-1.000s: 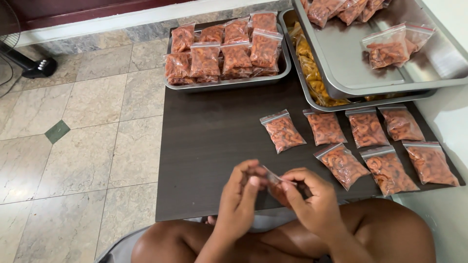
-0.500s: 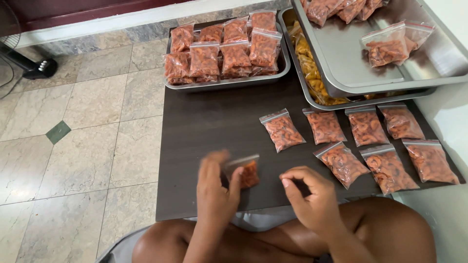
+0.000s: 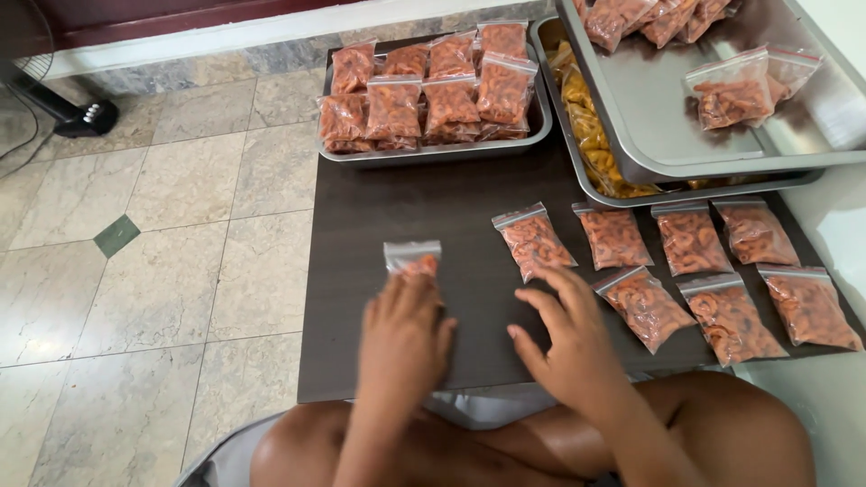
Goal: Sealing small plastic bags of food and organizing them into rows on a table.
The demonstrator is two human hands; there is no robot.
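The left hand point(image 3: 403, 326) lies flat, fingers together, on a small clear bag of orange-red snack pieces point(image 3: 413, 258) and presses it onto the dark worktop point(image 3: 433, 203), with only the bag's sealed top edge and a little of its contents showing beyond the fingertips. Its grip is not closed around anything; the palm simply covers the bag. The right hand point(image 3: 570, 341) hovers just to the right, fingers loosely spread and holding nothing, its fingertips close to the nearest laid-out bag point(image 3: 532, 241) but, as far as the angle lets me judge, not touching it. A second ago both hands were together near the worktop's front edge, pinching the bag's top between them; half a second ago the left hand was carrying the bag upward and leftward while the right had let go. Now the bag is down, to the left of the upper row of filled bags point(image 3: 686, 236) and well apart from the lower row point(image 3: 726, 311), so this bag reads as sealed and set in place. The rest looks unchanged across the frames: a steel tray of stacked bags point(image 3: 433, 90) at the far edge, a deep pan of loose yellow-orange snacks point(image 3: 586, 126), and a shallower tray point(image 3: 649, 99) resting over it with more bags. The tiled floor point(image 3: 162, 234) lies to the left.
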